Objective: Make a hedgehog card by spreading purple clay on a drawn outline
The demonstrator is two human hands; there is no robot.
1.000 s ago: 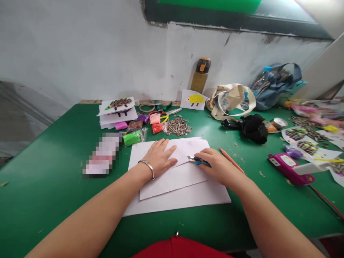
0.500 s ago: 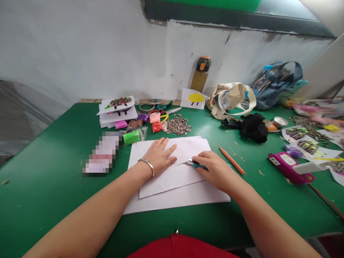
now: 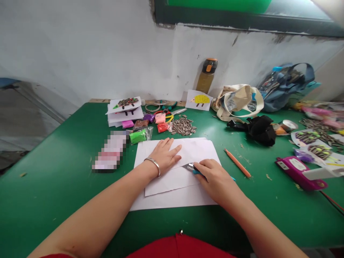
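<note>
My left hand (image 3: pixel 166 156) lies flat on white paper, fingers spread, a silver bangle at the wrist. Under it is a smaller folded-looking sheet (image 3: pixel 163 182) with a rough lower edge, resting on a larger white sheet (image 3: pixel 188 200). My right hand (image 3: pixel 212 175) is closed around a blue utility knife (image 3: pixel 195 171). Its metal blade points left along an edge across the paper, close to my left fingers. Most of the knife's handle is hidden in the palm; a bit of blue shows behind the hand. An orange pen (image 3: pixel 238 163) lies right of the paper.
Behind the paper are sunflower seeds (image 3: pixel 184 126), clay packets (image 3: pixel 138 136), pliers and scissors (image 3: pixel 178 111). A blurred-out flat object (image 3: pixel 110 150) lies left. On the right are a magenta glue gun (image 3: pixel 298 172), a black cloth item (image 3: pixel 262 130) and bags (image 3: pixel 242 102). A bottle (image 3: pixel 206 77) stands by the wall.
The blade in my right hand has slid slightly left and down relative to the paper, and more of it shows. My left hand stays pressed flat. The whole view has shifted a little.
</note>
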